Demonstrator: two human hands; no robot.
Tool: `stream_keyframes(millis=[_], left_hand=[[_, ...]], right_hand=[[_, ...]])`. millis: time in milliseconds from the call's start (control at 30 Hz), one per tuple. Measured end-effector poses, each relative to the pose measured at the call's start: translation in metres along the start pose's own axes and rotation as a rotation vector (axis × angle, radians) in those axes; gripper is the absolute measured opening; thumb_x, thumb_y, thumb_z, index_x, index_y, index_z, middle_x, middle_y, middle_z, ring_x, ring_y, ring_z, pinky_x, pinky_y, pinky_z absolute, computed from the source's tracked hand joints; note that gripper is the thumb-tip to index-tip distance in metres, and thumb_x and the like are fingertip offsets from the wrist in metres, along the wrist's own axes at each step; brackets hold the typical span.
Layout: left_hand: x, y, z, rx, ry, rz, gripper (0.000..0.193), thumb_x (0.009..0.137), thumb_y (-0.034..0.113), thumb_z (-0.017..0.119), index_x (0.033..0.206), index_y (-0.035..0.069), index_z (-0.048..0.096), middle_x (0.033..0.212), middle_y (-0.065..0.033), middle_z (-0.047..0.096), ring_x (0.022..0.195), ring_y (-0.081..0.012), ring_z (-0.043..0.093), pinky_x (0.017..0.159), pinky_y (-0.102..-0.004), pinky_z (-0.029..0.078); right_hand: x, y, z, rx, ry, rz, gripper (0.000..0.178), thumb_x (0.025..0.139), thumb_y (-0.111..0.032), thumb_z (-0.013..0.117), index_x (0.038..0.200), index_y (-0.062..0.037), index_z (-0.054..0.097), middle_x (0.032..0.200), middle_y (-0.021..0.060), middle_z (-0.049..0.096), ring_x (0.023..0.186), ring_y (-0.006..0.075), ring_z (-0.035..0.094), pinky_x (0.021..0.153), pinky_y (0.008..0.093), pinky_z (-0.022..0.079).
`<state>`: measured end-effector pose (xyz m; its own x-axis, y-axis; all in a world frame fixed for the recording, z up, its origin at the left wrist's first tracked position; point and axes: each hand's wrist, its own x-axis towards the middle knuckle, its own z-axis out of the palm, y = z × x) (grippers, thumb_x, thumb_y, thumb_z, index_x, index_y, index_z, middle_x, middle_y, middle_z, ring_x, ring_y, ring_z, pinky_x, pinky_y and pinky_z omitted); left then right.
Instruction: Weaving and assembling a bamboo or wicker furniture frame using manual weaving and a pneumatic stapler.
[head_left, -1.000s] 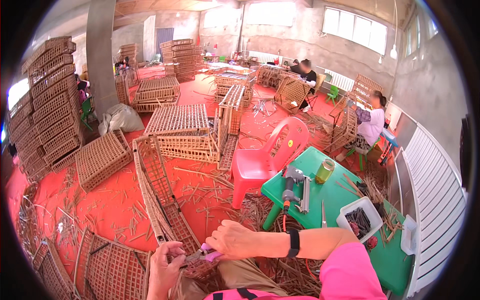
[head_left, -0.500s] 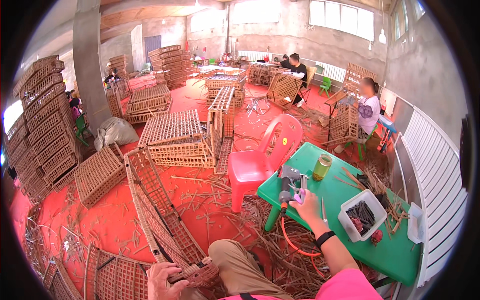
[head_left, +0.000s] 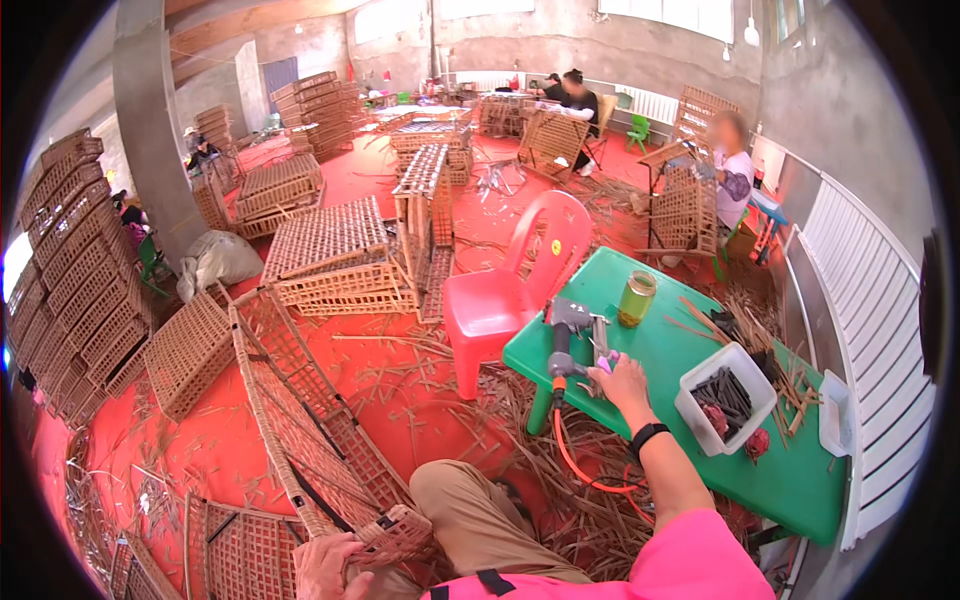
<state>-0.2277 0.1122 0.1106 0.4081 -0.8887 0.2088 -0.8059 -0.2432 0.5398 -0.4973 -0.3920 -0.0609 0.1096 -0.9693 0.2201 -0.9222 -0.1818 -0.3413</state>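
My left hand point(head_left: 328, 568) is closed over the near corner of a long woven wicker frame point(head_left: 300, 420), which leans beside my left knee. The frame has lattice sides and some dark strips. My right hand point(head_left: 625, 388) reaches over the green table point(head_left: 790, 485), fingers closed on small purple-handled scissors point(head_left: 607, 361); their blades are hard to make out. Just left of that hand lies a grey nail gun point(head_left: 567, 335) with an orange air hose point(head_left: 572, 445) hanging off the table's edge. A glass jar point(head_left: 636, 298) with a yellowish bottom stands behind it.
A white tub point(head_left: 762, 395) of dark strips sits on the table's right, near loose cane pieces point(head_left: 795, 405). A red plastic chair point(head_left: 490, 305) stands beyond the table. Wicker frames point(head_left: 335, 250) and scraps cover the red floor. Two people point(head_left: 733, 185) point(head_left: 578, 110) work farther off.
The view has tipped down, so the room sits higher in it. My right hand and the scissors have shifted slightly right, away from the nail gun. My left hand keeps its grip.
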Motion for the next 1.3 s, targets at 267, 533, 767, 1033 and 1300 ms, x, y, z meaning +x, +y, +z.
stream_keyframes(millis=[267,533,767,1033,1300], left_hand=[[-0.007,-0.008,0.006,-0.012,0.078,0.028,0.034,0.084,0.008,0.066,0.117,0.002,0.063,0.121,-0.0158,0.065,0.118,-0.0349,0.057,0.103,-0.0447,0.041],[-0.007,-0.008,0.019,0.079,0.100,0.049,0.041,0.082,0.008,0.067,0.123,0.006,0.062,0.121,-0.0130,0.064,0.117,-0.0329,0.056,0.104,-0.0457,0.038],[-0.010,-0.008,0.025,0.221,0.133,0.058,0.047,0.083,0.010,0.067,0.129,0.011,0.059,0.120,-0.0128,0.062,0.116,-0.0317,0.056,0.104,-0.0465,0.037],[-0.012,-0.022,0.039,0.286,0.261,0.175,0.043,0.082,0.010,0.071,0.124,0.009,0.061,0.118,-0.0123,0.063,0.114,-0.0304,0.058,0.101,-0.0465,0.041],[-0.010,-0.029,0.040,0.238,0.318,0.207,0.035,0.082,0.008,0.073,0.116,0.006,0.065,0.114,-0.0127,0.066,0.106,-0.0314,0.062,0.096,-0.0446,0.045]], right_hand=[[0.010,0.009,-0.002,-0.079,-0.046,0.191,0.086,0.080,-0.072,0.062,0.121,0.0031,0.060,0.121,0.0277,0.061,0.116,0.0421,0.057,0.099,0.0501,0.045],[0.015,0.041,0.015,-0.142,0.062,0.234,0.067,0.083,-0.057,0.067,0.119,-0.0002,0.061,0.122,0.0254,0.059,0.118,0.0431,0.054,0.100,0.0505,0.044],[0.002,0.037,0.017,-0.028,0.153,0.132,0.057,0.081,-0.044,0.074,0.114,-0.0004,0.061,0.118,0.0225,0.059,0.117,0.0406,0.053,0.099,0.0503,0.043],[-0.003,0.027,0.005,0.008,0.165,0.107,0.062,0.078,-0.032,0.079,0.123,0.0033,0.054,0.125,0.0227,0.053,0.121,0.0397,0.050,0.104,0.0476,0.040],[-0.047,-0.046,-0.047,0.095,0.377,-0.188,0.067,0.076,-0.019,0.077,0.132,0.0042,0.047,0.137,0.0248,0.046,0.128,0.0406,0.045,0.108,0.0471,0.038]])
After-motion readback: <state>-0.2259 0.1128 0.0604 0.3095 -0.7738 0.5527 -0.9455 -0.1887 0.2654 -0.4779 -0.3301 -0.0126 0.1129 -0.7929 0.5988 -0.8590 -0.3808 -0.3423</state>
